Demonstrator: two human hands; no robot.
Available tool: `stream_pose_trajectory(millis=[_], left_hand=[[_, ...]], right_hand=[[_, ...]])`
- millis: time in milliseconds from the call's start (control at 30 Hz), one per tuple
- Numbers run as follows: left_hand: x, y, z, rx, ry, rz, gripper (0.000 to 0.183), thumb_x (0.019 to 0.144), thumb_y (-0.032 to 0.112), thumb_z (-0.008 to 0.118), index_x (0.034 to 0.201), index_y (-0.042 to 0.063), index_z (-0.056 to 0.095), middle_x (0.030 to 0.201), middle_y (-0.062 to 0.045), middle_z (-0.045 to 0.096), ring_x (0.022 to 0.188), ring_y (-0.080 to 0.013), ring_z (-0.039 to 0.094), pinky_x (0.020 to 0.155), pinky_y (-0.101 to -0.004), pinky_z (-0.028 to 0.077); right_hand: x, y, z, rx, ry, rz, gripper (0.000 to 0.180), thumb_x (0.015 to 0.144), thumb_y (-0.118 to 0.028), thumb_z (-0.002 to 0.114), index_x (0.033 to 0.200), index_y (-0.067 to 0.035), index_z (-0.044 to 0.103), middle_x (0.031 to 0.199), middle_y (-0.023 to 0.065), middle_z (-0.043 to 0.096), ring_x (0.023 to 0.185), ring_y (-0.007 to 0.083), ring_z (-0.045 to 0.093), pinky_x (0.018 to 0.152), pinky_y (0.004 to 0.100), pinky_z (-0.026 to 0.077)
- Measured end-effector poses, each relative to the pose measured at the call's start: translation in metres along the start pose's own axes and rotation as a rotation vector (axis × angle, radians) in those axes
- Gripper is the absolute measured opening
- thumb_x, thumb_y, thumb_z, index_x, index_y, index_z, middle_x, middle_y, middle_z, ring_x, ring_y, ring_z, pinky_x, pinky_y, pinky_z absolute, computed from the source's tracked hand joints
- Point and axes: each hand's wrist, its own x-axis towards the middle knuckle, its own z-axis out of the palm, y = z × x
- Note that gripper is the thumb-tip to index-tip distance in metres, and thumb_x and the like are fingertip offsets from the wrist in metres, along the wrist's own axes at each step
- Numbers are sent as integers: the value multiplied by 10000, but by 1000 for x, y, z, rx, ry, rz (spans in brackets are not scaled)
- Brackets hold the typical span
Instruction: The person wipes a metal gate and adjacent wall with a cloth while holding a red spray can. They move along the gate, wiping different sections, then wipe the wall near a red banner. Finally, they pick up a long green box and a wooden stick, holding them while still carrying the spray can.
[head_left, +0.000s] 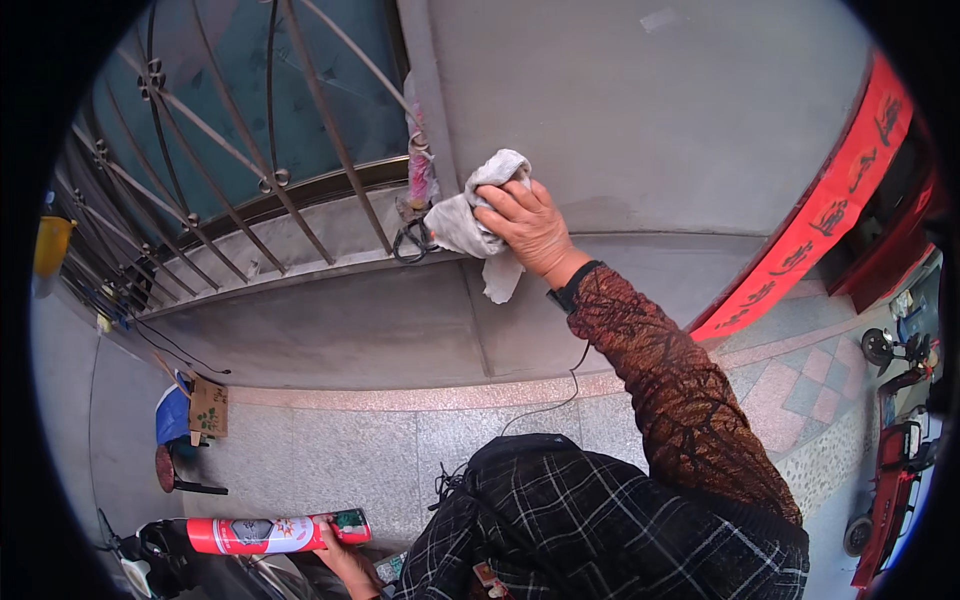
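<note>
My right hand grips a bunched, greyish-white cloth in front of the grey wall, beside the lower corner of a barred window. One end of the cloth hangs below my fingers. Whether it touches the wall I cannot tell. Down at the lower left, my left hand is around one end of a red and white aerosol-type can, which lies sideways in the view and bears writing. Just left of the cloth are a loop of black cable and a pink-patterned plastic bag.
Metal window bars stand out on the left above a ledge. A cardboard box and a stool are by the left wall. A thin cable hangs to the tiled floor. A red paper banner borders the doorway; vehicles stand far right.
</note>
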Motion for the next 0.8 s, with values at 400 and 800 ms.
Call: stream_pose_trajectory(millis=[400,800], left_hand=[[-50,-19,24,89,73,86,546,998,211,673,1434,13,413,1244,-92,588,1119,-203,579,1035,-370,452],[-57,-27,49,37,16,64,433,1000,201,663,1343,35,457,1155,-82,601,1051,-188,595,989,-354,474]], right_hand=[[-83,107,-86,133,163,514,211,741,-43,732,941,-95,689,1157,82,647,1070,322,585,911,402,498],[54,119,-71,119,269,282,609,768,-82,735,1364,-182,652,1504,164,504,1417,410,409,1173,478,334]])
